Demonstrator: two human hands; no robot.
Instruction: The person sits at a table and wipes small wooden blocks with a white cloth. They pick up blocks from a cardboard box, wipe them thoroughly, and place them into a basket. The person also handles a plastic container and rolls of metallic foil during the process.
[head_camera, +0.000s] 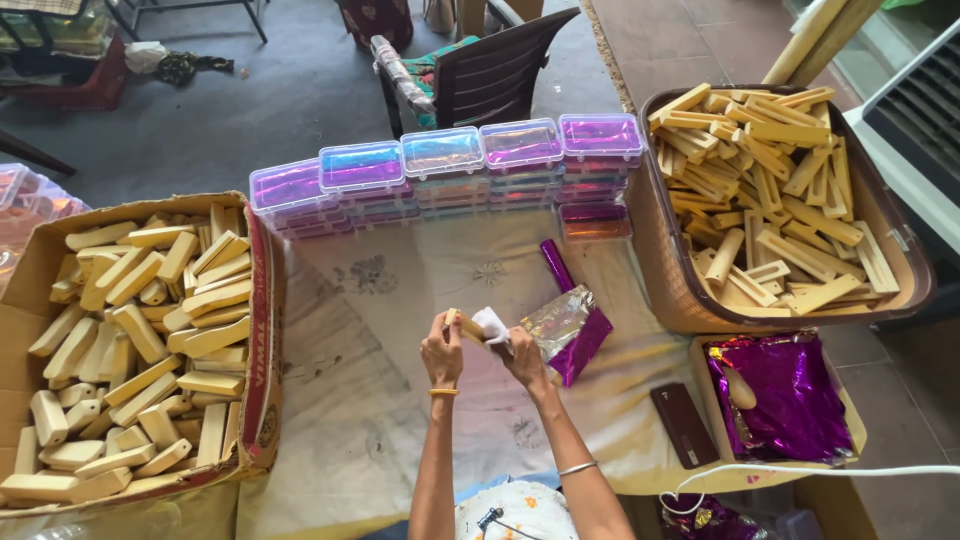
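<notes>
Your left hand (441, 352) is curled, fingers closed around a small pale wooden block (464, 323), pinching it at its lower left end. The block's long axis runs on a slant, from your left fingers up and to the right toward the other hand, and it is held above the cloth-covered counter (380, 400), near the middle of the view. Your right hand (521, 352) is also closed, its fingertips pressing a crumpled white cloth (492, 324) against the right end of the block. The two hands are close together, nearly touching around the block.

Just right of your right hand lies a sheet of purple and silver foil (570, 335), partly folded, resting on the counter. Beyond it, a rolled purple foil tube (556, 265) points away from you, tilted slightly left.

On your left, a cardboard box (258, 330) is filled with many pale wooden blocks lying every which way. On your right, a brown woven basket (665, 280) holds longer flat wooden pieces. Along the far edge of the counter stands a row of stacked clear plastic cases (440, 165) with purple and blue contents. Near your right forearm lies a dark flat rectangular case (683, 424), and beside it a shallow box lined with purple foil (785, 395). A white cable (800, 468) crosses the lower right.
</notes>
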